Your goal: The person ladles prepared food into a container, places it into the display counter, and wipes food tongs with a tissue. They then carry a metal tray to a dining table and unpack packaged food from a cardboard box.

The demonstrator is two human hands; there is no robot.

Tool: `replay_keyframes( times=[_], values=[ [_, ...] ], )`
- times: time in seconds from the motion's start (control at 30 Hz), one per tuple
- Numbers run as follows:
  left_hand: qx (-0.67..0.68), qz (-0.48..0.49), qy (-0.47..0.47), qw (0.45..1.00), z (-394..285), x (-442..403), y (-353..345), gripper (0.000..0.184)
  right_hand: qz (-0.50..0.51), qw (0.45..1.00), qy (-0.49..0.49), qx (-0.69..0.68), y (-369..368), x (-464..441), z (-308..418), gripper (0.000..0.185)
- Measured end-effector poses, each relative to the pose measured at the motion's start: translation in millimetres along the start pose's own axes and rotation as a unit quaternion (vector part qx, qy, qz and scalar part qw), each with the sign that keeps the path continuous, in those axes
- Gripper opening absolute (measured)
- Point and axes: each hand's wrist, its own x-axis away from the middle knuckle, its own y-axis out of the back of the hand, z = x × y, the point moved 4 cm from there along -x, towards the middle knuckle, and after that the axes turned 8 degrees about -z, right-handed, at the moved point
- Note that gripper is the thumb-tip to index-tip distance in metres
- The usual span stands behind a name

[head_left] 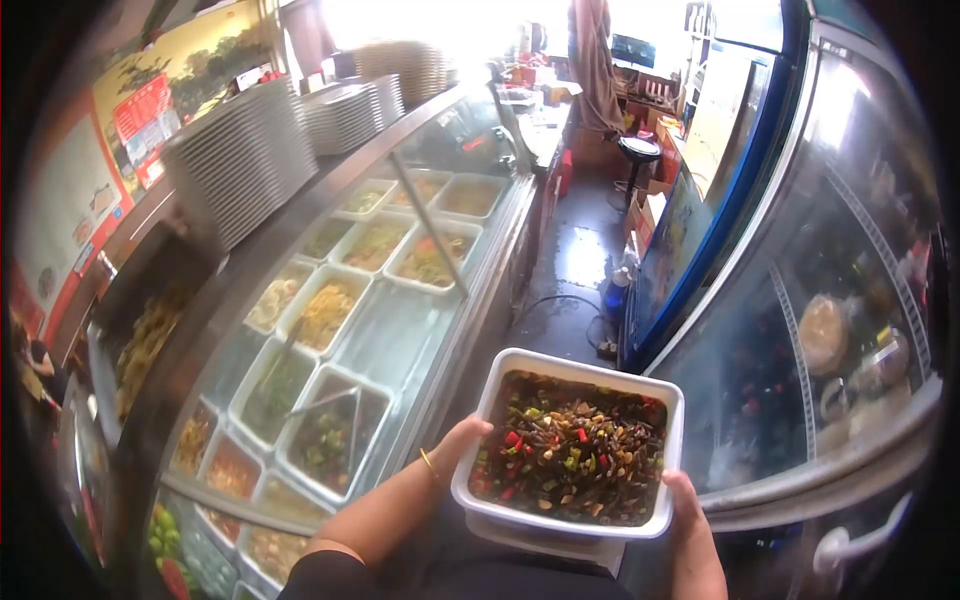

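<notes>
A white rectangular tub [494,512] of dark food with red and green pieces is held in front of my body. My left hand [462,446] grips its left side, thumb on the rim, with a yellow bangle on the wrist. On the opposite side, my right hand [684,500] holds the rim near the lower right corner. The fingers beneath the tub are hidden. To the left, a glass-fronted display case [385,335] contains several white trays of food, with a bare space among them.
Stacked plates [240,160] stand on the ledge above the case. A glass-door fridge [760,350] is at the right. Between them runs a narrow aisle floor [580,250] with a cable and a black stool [638,150]. Part of a person [45,365] shows at far left.
</notes>
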Motion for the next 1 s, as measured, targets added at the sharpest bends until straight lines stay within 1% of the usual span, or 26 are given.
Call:
replay_keyframes(
  times=[0.07,0.1,0.17,0.2,0.23,0.3,0.33,0.37,0.43,0.5,0.53,0.6,0.63,0.73,0.77,0.8,0.87,0.9,0.93,1.0],
  values=[
    [0.004,0.008,0.01,1.0,-32,-50,-4,0.058,-0.027,0.999,0.013,0.015,-3,-40,24,0.049],
    [0.018,0.014,0.061,0.998,-41,-72,-2,0.06,-0.032,0.999,0.018,0.019,-2,-60,32,0.047],
    [-0.025,0.043,0.039,0.998,-60,-121,-8,0.064,-0.073,0.996,0.021,0.043,40,-108,27,0.045],
    [-0.049,0.062,0.009,0.997,-77,-152,-14,0.066,-0.078,0.994,0.036,0.062,55,-145,37,0.045],
    [-0.076,0.036,-0.008,0.996,-90,-180,-12,0.066,-0.09,0.992,0.077,0.046,40,-163,55,0.043],
    [-0.065,0.071,-0.022,0.995,-117,-224,-19,0.065,-0.061,0.994,0.089,-0.001,7,-185,85,0.046],
    [-0.046,0.077,-0.014,0.996,-126,-243,-25,0.065,-0.047,0.996,0.075,-0.008,2,-191,96,0.048],
    [-0.042,0.086,0.0,0.995,-133,-266,-30,0.063,-0.067,0.995,0.072,0.007,2,-202,107,0.054],
    [-0.051,0.115,0.019,0.992,-155,-319,-41,0.058,-0.064,0.994,0.086,-0.028,4,-229,117,0.056],
    [-0.078,0.135,0.048,0.987,-177,-362,-53,0.058,-0.054,0.993,0.094,-0.053,1,-255,125,0.06],
    [-0.093,0.153,0.071,0.981,-187,-358,-54,0.058,-0.073,0.989,0.103,-0.078,-10,-248,111,0.06],
    [-0.135,0.151,0.091,0.975,-206,-384,-63,0.065,-0.118,0.978,0.126,-0.117,-18,-254,115,0.059],
    [-0.157,0.153,0.1,0.971,-209,-394,-67,0.068,-0.147,0.971,0.147,-0.116,-25,-251,115,0.06],
    [-0.176,0.214,0.088,0.957,-216,-417,-81,0.069,-0.173,0.969,0.153,-0.085,3,-255,81,0.068],
    [-0.195,0.217,0.093,0.952,-216,-441,-68,0.069,-0.196,0.966,0.149,-0.08,12,-265,67,0.07],
    [-0.19,0.212,0.114,0.952,-217,-443,-74,0.069,-0.218,0.962,0.144,-0.075,19,-274,54,0.071],
    [-0.193,0.218,0.113,0.95,-208,-461,-64,0.069,-0.228,0.954,0.168,-0.101,14,-278,49,0.072],
    [-0.215,0.23,0.091,0.945,-200,-477,-54,0.071,-0.241,0.953,0.16,-0.095,29,-282,38,0.07],
    [-0.244,0.224,0.072,0.941,-202,-477,-56,0.069,-0.253,0.952,0.151,-0.089,47,-287,24,0.069],
    [-0.234,0.19,0.104,0.948,-191,-492,-34,0.056,-0.266,0.949,0.146,-0.087,54,-295,20,0.066]
  ],
)
